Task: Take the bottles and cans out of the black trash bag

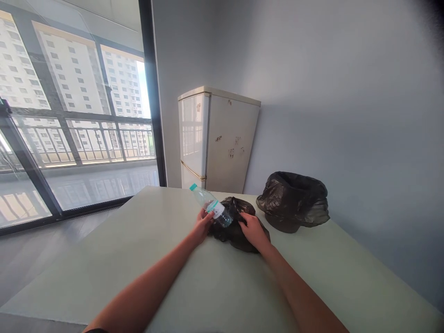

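A clear plastic bottle (217,209) with a teal cap and a white-and-teal label is held tilted in my left hand (204,223), its cap pointing up and to the left. Below and behind the bottle's base lies a black plastic bag (239,238), crumpled on the table. My right hand (253,229) pinches the upper edge of this bag, fingers closed on the plastic. The bottle's base overlaps the bag; whether it is inside the opening I cannot tell.
A bin (291,203) lined with a black bag stands on the pale table (138,273) at the right, near the wall. Beyond the table's far edge is a white refrigerator (229,138). Glass sliding doors (86,120) are at the left.
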Tool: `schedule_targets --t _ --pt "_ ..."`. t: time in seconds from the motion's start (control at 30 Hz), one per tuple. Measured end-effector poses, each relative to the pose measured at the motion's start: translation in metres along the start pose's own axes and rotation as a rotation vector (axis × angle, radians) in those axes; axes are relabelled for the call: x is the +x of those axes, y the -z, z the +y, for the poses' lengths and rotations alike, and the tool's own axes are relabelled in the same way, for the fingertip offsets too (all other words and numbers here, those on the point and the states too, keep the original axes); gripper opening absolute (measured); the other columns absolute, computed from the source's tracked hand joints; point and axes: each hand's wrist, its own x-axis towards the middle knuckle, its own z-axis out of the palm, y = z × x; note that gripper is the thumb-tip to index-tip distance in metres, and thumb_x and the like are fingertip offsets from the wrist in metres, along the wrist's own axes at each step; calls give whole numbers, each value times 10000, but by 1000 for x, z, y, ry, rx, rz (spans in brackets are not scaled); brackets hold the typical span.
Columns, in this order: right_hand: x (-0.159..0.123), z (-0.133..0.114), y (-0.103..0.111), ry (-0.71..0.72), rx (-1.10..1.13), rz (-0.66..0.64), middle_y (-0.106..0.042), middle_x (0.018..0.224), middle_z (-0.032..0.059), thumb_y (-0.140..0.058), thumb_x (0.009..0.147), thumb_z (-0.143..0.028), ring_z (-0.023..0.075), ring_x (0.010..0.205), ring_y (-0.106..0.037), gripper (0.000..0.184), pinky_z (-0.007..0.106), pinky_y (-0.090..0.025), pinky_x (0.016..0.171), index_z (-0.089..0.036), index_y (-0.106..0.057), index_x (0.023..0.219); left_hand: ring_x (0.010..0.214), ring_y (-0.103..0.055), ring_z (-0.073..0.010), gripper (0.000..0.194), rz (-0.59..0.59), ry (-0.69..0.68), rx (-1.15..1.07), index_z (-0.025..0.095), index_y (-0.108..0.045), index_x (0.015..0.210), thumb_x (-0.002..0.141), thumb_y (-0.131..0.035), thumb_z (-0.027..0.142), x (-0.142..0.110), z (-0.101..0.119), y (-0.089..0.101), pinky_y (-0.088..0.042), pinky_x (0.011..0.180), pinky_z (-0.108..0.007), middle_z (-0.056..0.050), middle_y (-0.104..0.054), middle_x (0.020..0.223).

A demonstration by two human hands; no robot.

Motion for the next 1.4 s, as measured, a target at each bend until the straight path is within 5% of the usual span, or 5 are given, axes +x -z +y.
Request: schedule_targets --t 0.2,0.4,0.6,1.1,1.4 --pt "0 8 -5 -130 -120 -15 -752 845 97 -572 926 -167 234 808 -698 172 284 -414 712 -168 -710 823 1119 -664 -249 543 168 -190 59 201 -653 1196 862 -734 621 27 34 25 -556 948 -379 -109 -685 1225" --pt "2 13 -10 -151 -109 0 -765 870 111 -617 916 -156 237 824 -715 141 278 -414 714 -155 -716 817 1075 -626 -235 658 531 -506 730 229 -542 1318 803 -800 548 30 78 64 -510 982 -379 -64 -629 1142" --pt "1 9 -6 -127 -114 24 -782 1010 124 -617 935 -184 250 953 -733 142 277 -460 800 -156 -755 947 1299 -486 -327 752 883 -463 1096 197 -465 1365 773 -829 485 29 83 107 -433 1102 -511 -118 -497 1242" --pt "-1 4 -1 -115 -65 7 -785 1039 127 -618 948 -182 257 998 -744 155 272 -498 829 -153 -765 987 1286 -591 -375 720 995 -215 1301 186 -357 1449 863 -717 399 35 71 143 -498 1047 -505 -190 -590 1325" --pt "1 2 2 -148 -86 3 -785 976 119 -640 941 -192 271 996 -747 126 276 -488 831 -169 -763 944 1351 -554 -392 853 989 -274 1338 149 -344 1484 812 -768 461 38 76 141 -470 1106 -501 -217 -574 1389"
